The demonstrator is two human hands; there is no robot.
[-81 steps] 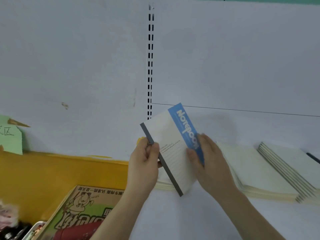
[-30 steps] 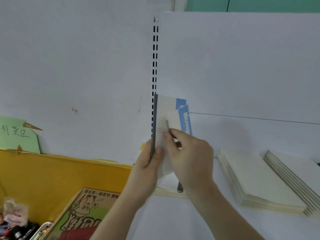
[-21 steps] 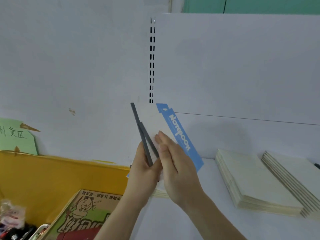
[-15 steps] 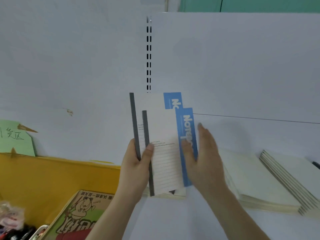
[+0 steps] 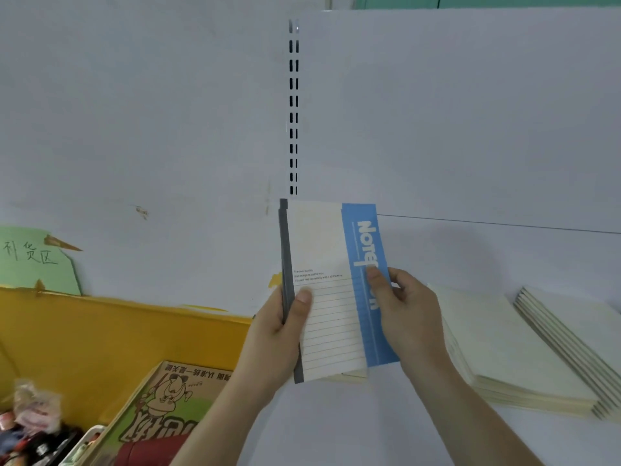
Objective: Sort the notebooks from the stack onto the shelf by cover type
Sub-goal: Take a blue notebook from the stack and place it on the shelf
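The notebooks (image 5: pixel 327 297) are now squared up into one neat packet and held upright above the white shelf (image 5: pixel 336 425), where half a second ago two grey spines were seen staggered, one edge well proud of the other. The grey spine edge is gripped by the left hand (image 5: pixel 279 334), thumb laid flat on the lined cover and fingers wrapped round behind; the blue "Notebook" band is pinched by the right hand (image 5: pixel 406 314), thumb on the front and the fingers curled out of sight behind the back. The right palm, seen open beside the cover a moment earlier, has been closed onto that edge. Beneath the lower edge of the packet a low cream stack (image 5: pixel 349 376) can be made out on the shelf, though how many books it holds cannot be told. Two piles of plain cream notebooks (image 5: pixel 504 351) are laid well to the right, the farther one fanned (image 5: pixel 571 334). A yellow bin (image 5: pixel 117 334) with a printed carton (image 5: pixel 168 408) in it is seen at lower left, and a green paper sign (image 5: pixel 37 264) is taped to the wall. With the covers matched and aligned, the pair is judged ready to be set down together as one cover type, probably on the stack just below; the placing itself is not yet done.
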